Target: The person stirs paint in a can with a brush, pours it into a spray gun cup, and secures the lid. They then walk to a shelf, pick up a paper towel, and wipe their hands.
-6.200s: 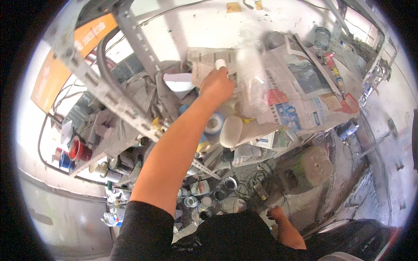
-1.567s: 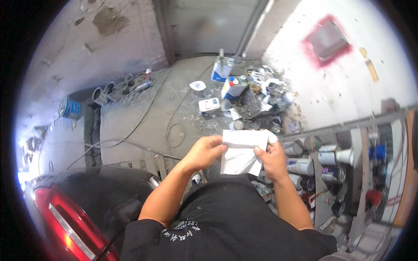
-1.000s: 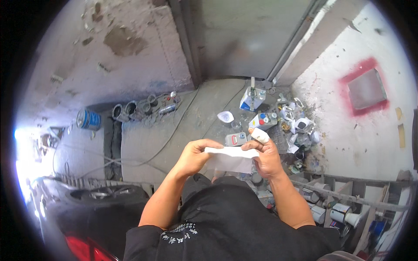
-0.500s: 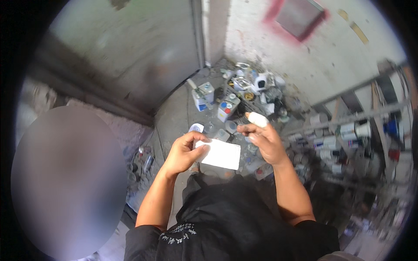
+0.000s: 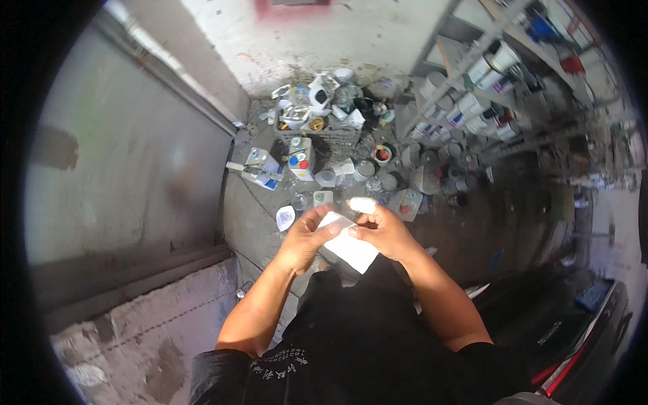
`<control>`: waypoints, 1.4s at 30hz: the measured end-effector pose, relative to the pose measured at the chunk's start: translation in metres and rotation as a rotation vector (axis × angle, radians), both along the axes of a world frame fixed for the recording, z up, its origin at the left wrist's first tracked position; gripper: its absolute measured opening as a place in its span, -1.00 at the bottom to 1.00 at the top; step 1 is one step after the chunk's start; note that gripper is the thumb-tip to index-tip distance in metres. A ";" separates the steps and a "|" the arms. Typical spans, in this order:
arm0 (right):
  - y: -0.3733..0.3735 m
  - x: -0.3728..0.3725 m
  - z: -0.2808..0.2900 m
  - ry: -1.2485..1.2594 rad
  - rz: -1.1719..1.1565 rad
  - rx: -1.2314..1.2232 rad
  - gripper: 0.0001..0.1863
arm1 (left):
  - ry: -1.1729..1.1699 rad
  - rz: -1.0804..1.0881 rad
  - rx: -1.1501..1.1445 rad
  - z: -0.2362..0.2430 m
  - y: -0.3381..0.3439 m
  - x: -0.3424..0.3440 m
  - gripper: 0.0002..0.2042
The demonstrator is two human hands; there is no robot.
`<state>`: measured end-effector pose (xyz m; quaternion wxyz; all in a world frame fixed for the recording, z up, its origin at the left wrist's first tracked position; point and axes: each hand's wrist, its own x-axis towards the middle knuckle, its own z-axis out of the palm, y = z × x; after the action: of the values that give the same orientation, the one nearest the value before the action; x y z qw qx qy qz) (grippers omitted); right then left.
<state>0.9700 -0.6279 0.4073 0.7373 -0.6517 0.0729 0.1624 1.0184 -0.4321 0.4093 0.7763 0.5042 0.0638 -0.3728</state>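
A bright white piece of paper [image 5: 353, 252], rectangular and tilted, is held in front of my body. My left hand [image 5: 304, 237] pinches it near its upper left corner, thumb on top. Along its upper right edge my right hand [image 5: 383, 233] also grips it between thumb and fingers. One right finger wears a white wrapping, like a bandage [image 5: 362, 205], with the fingertip showing. Glare on the paper hides any fine detail of its surface.
Beyond my hands, metal cans [image 5: 301, 159] and cups stand on the dirty floor. A crate [image 5: 324, 138] heaped with rubbish sits by the wall. Shelves [image 5: 472, 101] of containers rise at the right, a metal door [image 5: 128, 155] at the left.
My right hand has moved left and now holds the paper too; before, it was apart from it. The paper has turned. My view has swung right, and the blurred shape at left is gone.
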 end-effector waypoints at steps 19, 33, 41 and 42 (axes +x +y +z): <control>-0.146 -0.073 -0.110 0.225 -0.037 0.076 -0.43 | 0.451 0.002 0.076 -0.069 -0.124 -0.057 -0.65; -0.013 -0.016 -0.125 0.198 0.285 -0.049 -0.45 | 0.608 0.388 -0.286 -0.101 0.020 -0.087 -0.70; 0.117 0.009 -0.142 0.290 0.411 -0.094 -0.42 | 0.659 0.553 -0.203 -0.129 0.145 -0.086 -0.79; 0.131 0.013 -0.145 0.315 0.415 -0.029 -0.41 | 0.664 0.592 -0.200 -0.130 0.159 -0.088 -0.79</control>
<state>0.9834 -0.4964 0.2627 0.6584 -0.6299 0.0540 0.4085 0.9307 -0.2727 0.2792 0.8319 0.2397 0.4145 -0.2806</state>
